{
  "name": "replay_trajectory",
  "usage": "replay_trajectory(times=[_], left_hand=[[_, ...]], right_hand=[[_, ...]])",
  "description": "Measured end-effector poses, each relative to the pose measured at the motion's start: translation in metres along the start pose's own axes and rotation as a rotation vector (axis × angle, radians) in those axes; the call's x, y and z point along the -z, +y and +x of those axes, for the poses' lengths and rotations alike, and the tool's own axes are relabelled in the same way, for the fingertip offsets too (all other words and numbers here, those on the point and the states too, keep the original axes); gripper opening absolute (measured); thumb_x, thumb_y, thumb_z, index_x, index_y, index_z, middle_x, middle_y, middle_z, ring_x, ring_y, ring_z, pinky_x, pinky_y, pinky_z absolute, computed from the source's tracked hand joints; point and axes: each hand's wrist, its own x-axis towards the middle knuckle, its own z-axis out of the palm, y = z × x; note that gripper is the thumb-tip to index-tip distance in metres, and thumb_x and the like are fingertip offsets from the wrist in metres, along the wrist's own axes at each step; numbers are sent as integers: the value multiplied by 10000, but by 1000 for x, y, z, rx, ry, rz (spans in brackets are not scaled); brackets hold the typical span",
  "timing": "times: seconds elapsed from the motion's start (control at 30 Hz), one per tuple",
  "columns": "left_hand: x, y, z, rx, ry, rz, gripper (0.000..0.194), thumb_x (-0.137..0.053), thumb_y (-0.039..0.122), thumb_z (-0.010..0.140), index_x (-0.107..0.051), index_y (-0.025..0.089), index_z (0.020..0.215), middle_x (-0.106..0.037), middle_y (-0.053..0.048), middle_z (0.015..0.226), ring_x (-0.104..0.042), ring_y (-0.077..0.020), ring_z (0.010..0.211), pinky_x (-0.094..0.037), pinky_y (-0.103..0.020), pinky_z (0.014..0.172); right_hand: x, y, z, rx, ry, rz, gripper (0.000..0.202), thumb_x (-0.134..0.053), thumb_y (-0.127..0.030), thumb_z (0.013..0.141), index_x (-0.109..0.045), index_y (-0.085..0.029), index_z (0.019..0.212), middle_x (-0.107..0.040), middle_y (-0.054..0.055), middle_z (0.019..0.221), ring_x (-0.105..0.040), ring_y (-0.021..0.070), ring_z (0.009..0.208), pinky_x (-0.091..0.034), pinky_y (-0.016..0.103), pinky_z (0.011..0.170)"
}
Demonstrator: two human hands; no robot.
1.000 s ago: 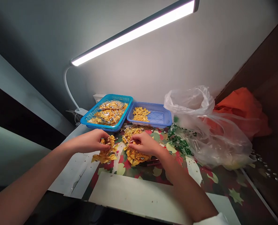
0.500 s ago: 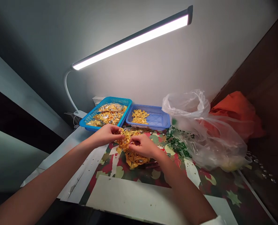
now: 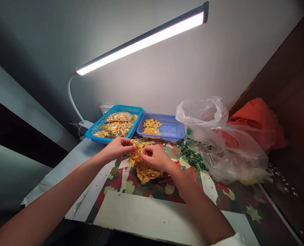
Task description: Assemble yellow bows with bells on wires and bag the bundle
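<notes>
A bunch of yellow-gold petal-like pieces (image 3: 145,172) with small silvery beads among them lies on the patterned table cover. Over its upper left part is my left hand (image 3: 119,147), thumb and fingertips pinched at the yellow pieces. My right hand (image 3: 157,157) faces it from the right, also pinched, close to the left fingertips. Whatever is between the fingers of either hand is too small to make out. Just behind the bunch, several thin gold-coloured wires (image 3: 152,140) lie beside the baskets.
A turquoise basket (image 3: 89,134) holds bagged yellow pieces; a blue basket (image 3: 176,130) holds loose ones. To the right sit a clear plastic bag (image 3: 226,153) and an orange bag (image 3: 256,119). A lit lamp (image 3: 144,41) spans overhead. White board (image 3: 141,212) lines the front edge.
My right hand's thumb and fingers have drawn closer together over the yellow bunch. The left hand stays nearly still. The whole view has shifted slightly.
</notes>
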Motion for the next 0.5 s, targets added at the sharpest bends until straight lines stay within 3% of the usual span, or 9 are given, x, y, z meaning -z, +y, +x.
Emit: replay_trajectory(times=[0.3,0.5], left_hand=[[-8,-2,-6,-30,-44,25,232,-716,381,638,-637,168,588,-442,30,488,-333,-97,452,-229,-223,417],[-17,-2,-16,-214,119,203,252,-684,353,687,-597,165,542,-433,27,537,-337,-109,532,-231,-228,475]], right_hand=[[-2,-2,-1,11,48,-67,167,-568,-266,797,-627,-177,669,-534,-34,584,-436,98,561,-265,231,537],[-7,-5,0,-25,139,-96,168,-613,-278,799,-729,-171,741,-638,6,640,-493,117,592,-299,237,558]])
